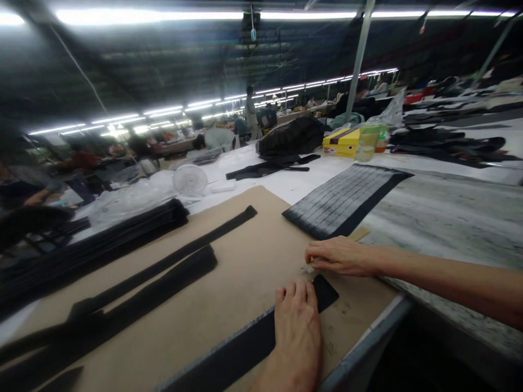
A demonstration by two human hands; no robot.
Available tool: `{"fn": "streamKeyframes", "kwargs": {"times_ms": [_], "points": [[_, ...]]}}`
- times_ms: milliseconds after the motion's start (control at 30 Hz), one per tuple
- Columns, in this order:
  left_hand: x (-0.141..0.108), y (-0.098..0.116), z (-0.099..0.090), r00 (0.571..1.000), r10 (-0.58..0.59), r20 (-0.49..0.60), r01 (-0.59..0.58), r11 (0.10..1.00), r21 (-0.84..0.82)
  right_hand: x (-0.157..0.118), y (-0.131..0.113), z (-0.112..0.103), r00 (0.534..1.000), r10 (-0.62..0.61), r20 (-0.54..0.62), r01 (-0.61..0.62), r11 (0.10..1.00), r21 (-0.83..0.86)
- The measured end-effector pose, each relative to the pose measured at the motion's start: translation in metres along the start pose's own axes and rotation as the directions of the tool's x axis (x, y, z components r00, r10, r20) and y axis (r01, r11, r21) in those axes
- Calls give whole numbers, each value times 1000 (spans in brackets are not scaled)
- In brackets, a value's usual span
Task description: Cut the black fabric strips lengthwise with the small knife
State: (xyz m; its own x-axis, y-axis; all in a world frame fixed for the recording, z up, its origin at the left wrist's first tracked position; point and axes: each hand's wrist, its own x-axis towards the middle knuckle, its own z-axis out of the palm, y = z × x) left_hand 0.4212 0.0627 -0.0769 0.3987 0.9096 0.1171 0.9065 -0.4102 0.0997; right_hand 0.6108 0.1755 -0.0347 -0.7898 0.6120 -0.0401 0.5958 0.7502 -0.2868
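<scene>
My left hand (pixel 298 326) lies across a long black strip of material (pixel 237 354), its fingers extended and pressing down near the strip's far end. The black end (pixel 326 291) shows beyond my fingertips, and a pale speckled line runs along the strip's upper edge. Just above that end, my right hand (pixel 343 257) is closed on a slim tan-handled tool (pixel 360 234) with a pale tip. Its handle sticks out behind the hand; the grip hides its middle, so I cannot tell its exact kind. The strip rests on a brown board (pixel 245 272).
Further black strips (pixel 163 294) lie to the left, beside a stack of black pieces (pixel 102 245). A black sheet with whitish bands (pixel 347 196) sits behind my right hand. Farther back are a yellow box (pixel 341 142), a plastic cup (pixel 368 142) and a dark pile (pixel 290 136). People work in the background.
</scene>
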Motion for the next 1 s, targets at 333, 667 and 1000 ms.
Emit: {"fn": "streamKeyframes", "kwargs": {"times_ms": [333, 667, 1000], "points": [[-10, 12, 16, 993, -18, -115, 30, 994, 103, 3, -7, -4, 996, -63, 60, 61, 997, 47], [-63, 18, 75, 943, -269, -198, 262, 963, -60, 17, -16, 4, 974, -177, 142, 163, 981, 103], [-69, 15, 78, 929, -357, -99, 356, 934, -35, 36, -31, 9, 943, -277, 186, 244, 953, 182]]}}
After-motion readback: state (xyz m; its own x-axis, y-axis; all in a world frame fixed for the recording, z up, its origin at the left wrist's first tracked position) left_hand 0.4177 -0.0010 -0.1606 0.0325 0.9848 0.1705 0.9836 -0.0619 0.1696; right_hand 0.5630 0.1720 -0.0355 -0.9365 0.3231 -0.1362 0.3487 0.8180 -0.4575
